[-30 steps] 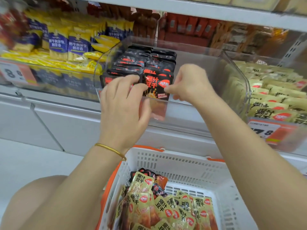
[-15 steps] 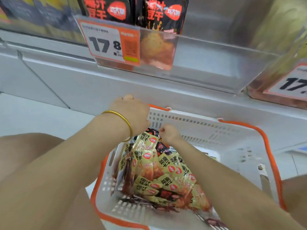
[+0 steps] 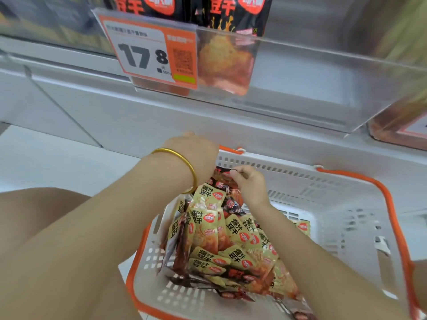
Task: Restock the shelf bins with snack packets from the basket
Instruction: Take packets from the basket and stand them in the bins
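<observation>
Head cam is looking down at a white shelf (image 3: 161, 116) w/ a clear bin (image 3: 323, 72) sitting on top; black packets (image 3: 240, 12) are standing upright inside it at the front, left of centre. A price tag (image 3: 147, 51) reading 17 8, w/ an orange strip, is hanging on the bin's front lip. Below, a white basket (image 3: 335, 204) w/ orange handles (image 3: 390, 213) is sitting right against the shelf base, between the person's knees. Tan packets (image 3: 233, 234) are lying piled in the basket's left half, w/ a few dark red-black ones mixed in at the far end and under the pile. Both forearms are reaching down into the basket. Left hand (image 3: 196, 155), w/ a gold bangle (image 3: 182, 162) on the wrist, is hovering at the far rim; its fingers are hidden behind the knuckles, so can't tell if they're gripping anything. Right hand (image 3: 249, 183) is curling its fingers, prob. pinching the top edge of a dark packet (image 3: 221, 179) at the far end of the pile, just beside the left hand.
</observation>
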Demonstrator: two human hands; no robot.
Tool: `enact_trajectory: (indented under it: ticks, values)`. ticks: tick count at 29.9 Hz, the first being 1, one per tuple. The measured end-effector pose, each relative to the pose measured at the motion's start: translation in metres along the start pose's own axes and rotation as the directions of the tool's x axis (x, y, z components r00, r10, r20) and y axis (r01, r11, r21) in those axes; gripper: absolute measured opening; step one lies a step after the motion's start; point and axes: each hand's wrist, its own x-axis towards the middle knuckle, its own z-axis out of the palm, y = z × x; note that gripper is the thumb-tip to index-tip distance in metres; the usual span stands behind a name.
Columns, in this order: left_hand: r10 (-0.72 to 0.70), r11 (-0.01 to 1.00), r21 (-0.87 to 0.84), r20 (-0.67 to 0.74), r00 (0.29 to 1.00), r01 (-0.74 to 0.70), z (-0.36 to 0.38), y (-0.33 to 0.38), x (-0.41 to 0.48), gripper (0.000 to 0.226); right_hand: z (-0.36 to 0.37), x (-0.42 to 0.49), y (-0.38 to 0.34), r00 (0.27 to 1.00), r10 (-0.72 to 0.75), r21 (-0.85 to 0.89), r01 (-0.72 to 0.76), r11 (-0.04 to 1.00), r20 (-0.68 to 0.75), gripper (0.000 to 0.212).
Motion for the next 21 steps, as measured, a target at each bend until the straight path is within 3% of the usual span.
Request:
enact_trajectory:
  ticks: [3, 6, 10, 14, 16, 17, 19, 21]
  values:
    - [0.002, 0.997, -0.081, -0.038, 0.999, -0.005, 0.001, 0.005, 0.002, 0.027, -0.042, -0.025, -0.038, 0.996, -0.085, 0.083, 0.083, 0.993, 0.021, 0.014]
    - [0.004, 0.948, -0.317, -0.058, 0.998, -0.023, -0.004, 0.014, -0.001, 0.025, -0.065, -0.049, -0.075, 0.987, -0.121, 0.238, 0.092, 0.967, 0.107, 0.016]
    - [0.005, 0.858, -0.5, -0.214, 0.977, -0.114, -0.027, 0.015, -0.018, 0.022, -0.086, -0.075, -0.114, 0.97, -0.178, 0.339, 0.114, 0.934, 0.165, 0.006]
    - [0.044, 0.611, -0.691, -0.457, 0.888, -0.386, -0.061, 0.006, -0.043, 0.018, -0.107, -0.098, -0.157, 0.921, -0.267, 0.249, 0.198, 0.948, 0.282, 0.018]
    - [-0.078, 0.467, -0.726, -0.603, 0.794, -0.505, -0.076, 0.002, -0.05, 0.031, -0.113, -0.104, -0.189, 0.905, -0.338, 0.274, 0.266, 0.924, 0.259, 0.019]
    - [-0.173, 0.44, -0.694, -0.689, 0.704, -0.57, -0.084, -0.002, -0.051, 0.034, -0.114, -0.104, -0.208, 0.901, -0.373, 0.3, 0.301, 0.905, 0.223, 0.019]
    - [-0.325, 0.547, -0.565, -0.823, 0.465, -0.618, -0.097, -0.012, -0.05, 0.034, -0.116, -0.098, -0.244, 0.894, -0.433, 0.359, 0.37, 0.857, 0.113, 0.018]
    - [-0.318, 0.758, -0.44, -0.894, 0.316, -0.482, -0.104, -0.026, -0.041, 0.037, -0.113, -0.086, -0.276, 0.881, -0.473, 0.436, 0.423, 0.794, 0.007, 0.021]
